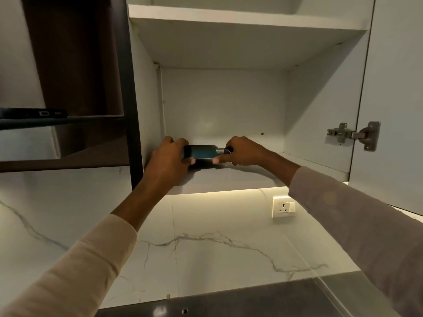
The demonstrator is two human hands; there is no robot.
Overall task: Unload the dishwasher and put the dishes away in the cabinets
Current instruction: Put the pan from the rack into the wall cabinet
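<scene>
Both my arms reach up into an open white wall cabinet [229, 106]. Between my hands is a dark teal dish [201, 152], flat and shallow, just above the cabinet's bottom shelf [231, 177]. My left hand [170, 156] grips its left end, fingers curled over the top and thumb underneath. My right hand [240, 152] grips the right end, where a short metal part [220, 152] shows against my fingers. Whether the dish touches the shelf is hidden by my hands.
An upper shelf [240, 21] spans the cabinet above. The cabinet door [398, 88] stands open at right on a metal hinge [353, 135]. A dark wooden open shelf unit [75, 88] at left carries a phone [34, 113]. A wall socket [283, 206] sits on the marble backsplash [206, 248].
</scene>
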